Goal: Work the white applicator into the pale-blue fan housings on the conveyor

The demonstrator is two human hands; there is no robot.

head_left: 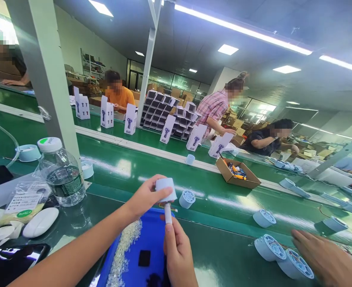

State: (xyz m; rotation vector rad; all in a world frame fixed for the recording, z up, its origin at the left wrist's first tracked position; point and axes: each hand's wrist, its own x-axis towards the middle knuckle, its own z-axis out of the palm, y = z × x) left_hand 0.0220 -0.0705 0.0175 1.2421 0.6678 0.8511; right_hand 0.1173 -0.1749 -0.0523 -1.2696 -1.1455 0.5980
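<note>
Held housing: pale blue and round; at the clock's centre, over the far end of the blue tray; thin wires show just below it
Left hand: pinches the held housing, thumb on the near face; the other fingers go behind it, partly hidden
Right hand: pinches the white rod between thumb and fingers; the rod points to 12 o'clock, its top at the housing's underside; whether it sits inside, I cannot tell
Handling: a firm left grip and a rod held square to the underside seem best; a tilt could let the tip slip; the wires look safest kept clear of it
Tray: at 6 to 7 o'clock; small clear pieces heap along its left side; a black square lies apart from them
Green belt: runs beyond the hands; a loose housing stands near at 4 o'clock, the closest obstacle; a cardboard box sits at 3 o'clock
Co-worker's hand: fingers extended, farther out towards 4 o'clock; it is beside two more housings and narrows the room there
Bottle: at 9 o'clock, well apart from the work; printed cartons stand from 11 to 2 o'clock
</note>
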